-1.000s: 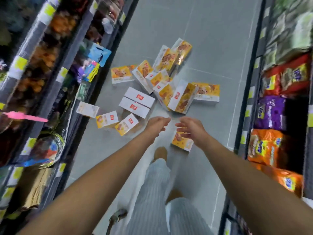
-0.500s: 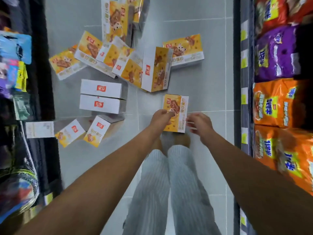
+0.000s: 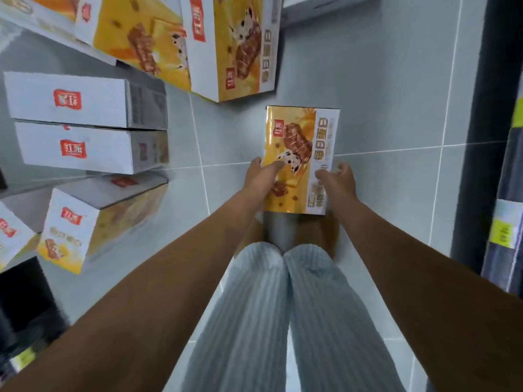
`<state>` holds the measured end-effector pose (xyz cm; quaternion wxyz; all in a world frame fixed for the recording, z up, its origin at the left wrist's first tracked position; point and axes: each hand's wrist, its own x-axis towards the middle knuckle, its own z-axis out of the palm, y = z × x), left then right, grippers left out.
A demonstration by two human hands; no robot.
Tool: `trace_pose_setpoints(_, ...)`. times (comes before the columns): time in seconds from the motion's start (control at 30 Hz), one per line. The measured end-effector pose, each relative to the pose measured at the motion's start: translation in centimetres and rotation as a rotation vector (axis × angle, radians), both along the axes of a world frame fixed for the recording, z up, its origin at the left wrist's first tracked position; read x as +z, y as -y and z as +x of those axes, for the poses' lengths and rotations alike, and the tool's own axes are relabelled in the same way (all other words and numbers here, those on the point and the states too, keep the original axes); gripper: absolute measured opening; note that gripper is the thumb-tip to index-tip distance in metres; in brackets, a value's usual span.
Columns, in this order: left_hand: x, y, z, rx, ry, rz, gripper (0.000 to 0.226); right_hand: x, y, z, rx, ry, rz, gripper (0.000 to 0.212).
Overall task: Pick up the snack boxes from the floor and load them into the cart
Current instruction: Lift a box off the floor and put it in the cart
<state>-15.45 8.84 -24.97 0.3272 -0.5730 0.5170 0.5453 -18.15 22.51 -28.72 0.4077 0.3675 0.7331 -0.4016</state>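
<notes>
1. Head view, the floor: pale grey glossy floor tiles [image 3: 382, 89] fill the aisle, split by thin light grout lines; one line runs crosswise just behind both hands, another runs lengthwise to the left of the left hand. The tiles reflect the boxes faintly.

2. Head view, the hands: the left hand [image 3: 261, 176] lies on the left edge of a flat yellow cardboard snack box printed with chocolate bars [image 3: 301, 159], its thumb pressed on the printed face and its fingers curled round the side. The right hand [image 3: 336, 178] meets the box's right edge with its fingers bent at the white strip. Both hands look closed on the box, one to each side. Whether the box rests on the tiles or is lifted cannot be told.

3. Head view, around the hands: beyond the held box and to its left, a larger yellow box of the same print [image 3: 235, 46] leans on another yellow box [image 3: 133, 35]. Well left of the left hand, two white boxes with red logos [image 3: 82, 123] lie side by side, and nearer the person a white and yellow box standing on edge [image 3: 85, 222] sits beside them.

4. Head view, the room: a dark shelf upright [image 3: 486, 137] borders the aisle right of the right hand, with yellow price tags [image 3: 503, 233] on the shelf edge. Below the arms are pale blue ribbed trousers [image 3: 283, 321].
</notes>
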Motion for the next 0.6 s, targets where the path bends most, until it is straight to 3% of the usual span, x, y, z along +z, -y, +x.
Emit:
trace_pose_setpoints(0.3, -7.2, 0.3, 0.4, -0.047, -0.065, 0.047, 0.04, -6.3, -0.9, 0.6, -0.06, 0.046, -0.191, 0.04)
trace_pose_setpoints(0.43, -5.8, 1.1, 0.1, -0.066, -0.1, 0.069, 0.034, -5.3, -1.1, 0.9, -0.082, 0.081, -0.255, 0.039)
trace_pose_setpoints(0.6, 0.7, 2.0, 0.0, -0.092, -0.093, 0.098, 0.039, 0.4, -1.1, 1.0, -0.126, 0.05, -0.264, 0.038)
